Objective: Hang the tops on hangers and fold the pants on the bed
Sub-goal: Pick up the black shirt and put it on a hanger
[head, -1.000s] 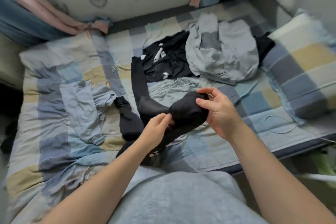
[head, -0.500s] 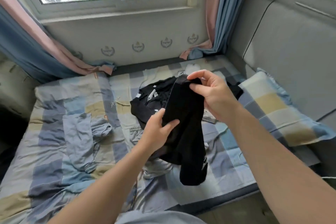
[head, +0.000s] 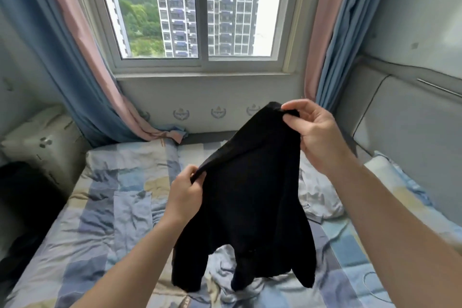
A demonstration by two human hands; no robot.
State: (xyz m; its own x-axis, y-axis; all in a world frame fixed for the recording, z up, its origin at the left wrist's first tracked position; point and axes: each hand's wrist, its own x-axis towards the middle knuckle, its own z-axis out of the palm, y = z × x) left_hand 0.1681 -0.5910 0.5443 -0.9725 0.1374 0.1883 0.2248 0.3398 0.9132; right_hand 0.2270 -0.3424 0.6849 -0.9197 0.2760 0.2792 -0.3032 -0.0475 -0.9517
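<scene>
A black garment (head: 252,202) hangs in the air above the bed (head: 105,227), its lower ends dangling near the sheet. My left hand (head: 186,195) pinches its upper edge at the lower left. My right hand (head: 316,132) grips the same edge higher up at the right, fingers curled over the fabric. A light grey garment (head: 317,195) lies crumpled on the bed behind the black one, partly hidden by it. Another pale garment (head: 225,265) shows under the hanging ends.
The bed has a checked blue, grey and yellow cover. A checked pillow (head: 400,190) lies at the right by the padded headboard (head: 405,132). The window (head: 195,7) with blue and pink curtains (head: 75,57) is ahead. A dark gap (head: 22,207) lies left of the bed.
Both hands have lifted the black garment up off the bed and spread its top edge wider. My view has tilted up toward the window.
</scene>
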